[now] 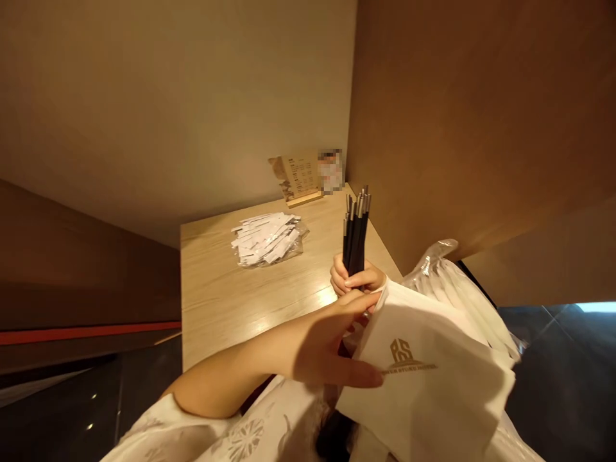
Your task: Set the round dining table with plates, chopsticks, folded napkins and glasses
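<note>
My right hand (359,276) is wrapped round a bundle of black chopsticks (355,240) with silver ends, held upright over the table's right side. Closer to me, my left hand (332,343) reaches across from the left, its thumb lying on a white napkin (433,378) printed with a gold logo and its fingers partly behind the edge. The napkin hangs over the lower right and covers my right wrist and forearm. On the table, a clear plastic bag (267,239) holds a heap of slim white paper packets.
The wooden table (212,289) stands in a corner against two walls. A menu card (301,176) in a wooden stand is at the back. Right of my hands, a clear plastic bag of stacked white sheets (462,298) lies at the table's edge. Dark tiled floor shows on both sides.
</note>
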`<action>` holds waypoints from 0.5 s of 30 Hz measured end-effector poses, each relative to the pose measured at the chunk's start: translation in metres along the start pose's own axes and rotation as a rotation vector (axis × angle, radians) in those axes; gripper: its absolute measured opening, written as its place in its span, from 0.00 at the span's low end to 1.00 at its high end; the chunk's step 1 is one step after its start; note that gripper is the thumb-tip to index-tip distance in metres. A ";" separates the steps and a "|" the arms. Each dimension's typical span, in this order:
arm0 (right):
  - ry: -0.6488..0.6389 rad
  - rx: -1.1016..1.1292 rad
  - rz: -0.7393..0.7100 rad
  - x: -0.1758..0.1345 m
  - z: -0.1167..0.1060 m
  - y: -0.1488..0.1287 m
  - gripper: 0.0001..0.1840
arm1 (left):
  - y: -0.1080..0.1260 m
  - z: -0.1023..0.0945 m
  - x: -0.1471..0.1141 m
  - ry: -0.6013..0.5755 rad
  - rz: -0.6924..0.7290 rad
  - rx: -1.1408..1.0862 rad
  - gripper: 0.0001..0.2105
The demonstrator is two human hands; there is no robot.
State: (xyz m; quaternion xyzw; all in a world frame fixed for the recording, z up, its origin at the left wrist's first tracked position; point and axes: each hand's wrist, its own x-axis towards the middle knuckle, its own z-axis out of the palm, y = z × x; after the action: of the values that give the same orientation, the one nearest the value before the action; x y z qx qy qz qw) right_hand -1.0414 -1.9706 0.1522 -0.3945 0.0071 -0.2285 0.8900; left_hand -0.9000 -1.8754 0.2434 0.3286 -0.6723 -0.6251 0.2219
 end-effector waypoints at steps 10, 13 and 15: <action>-0.006 -0.087 0.084 0.014 -0.011 0.014 0.16 | -0.023 -0.071 -0.042 0.019 0.141 0.011 0.23; -0.011 -0.051 0.068 0.017 -0.014 0.018 0.15 | -0.076 -0.129 -0.039 0.435 -0.052 -0.006 0.21; -0.026 -0.038 0.039 0.019 -0.014 0.019 0.14 | -0.119 -0.175 -0.033 0.968 -0.329 0.064 0.22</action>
State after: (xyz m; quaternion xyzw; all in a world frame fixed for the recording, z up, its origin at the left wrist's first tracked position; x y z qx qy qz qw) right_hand -1.0198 -1.9773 0.1325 -0.4141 0.0075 -0.2056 0.8867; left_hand -0.7334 -1.9735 0.1510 0.6885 -0.4508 -0.4071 0.3963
